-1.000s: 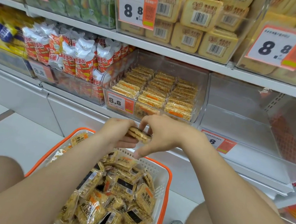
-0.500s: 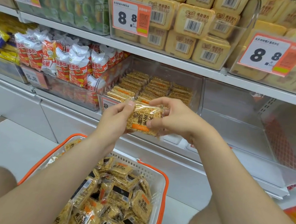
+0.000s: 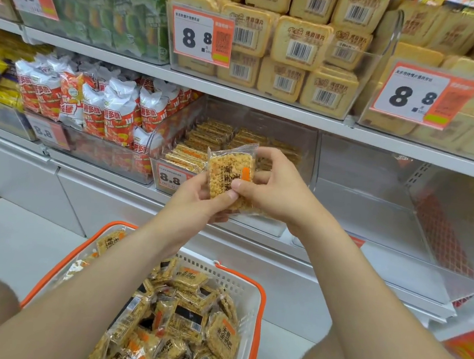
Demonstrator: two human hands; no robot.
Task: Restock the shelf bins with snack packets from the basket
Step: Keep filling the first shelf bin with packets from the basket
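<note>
A clear packet of golden rice-crisp snack [image 3: 229,169] with an orange stripe stands upright between both hands, just in front of the clear shelf bin [image 3: 175,143]. My left hand [image 3: 198,198] grips its lower left edge from below. My right hand [image 3: 278,192] pinches its right side, thumb across the front. Rows of the same packets [image 3: 205,139] lie inside the bin. Below, the white basket with an orange rim [image 3: 258,295] holds several more packets [image 3: 186,317].
Red and white snack bags [image 3: 114,111] fill the bin to the left. To the right stands a clear bin [image 3: 374,199] with nothing in it. The upper shelf carries yellow biscuit packs [image 3: 300,42] and 8.8 price tags [image 3: 201,36]. My knees flank the basket.
Both hands lifted the packet from just above the basket up to the front of the bin and turned it from flat to upright, its printed face toward me.
</note>
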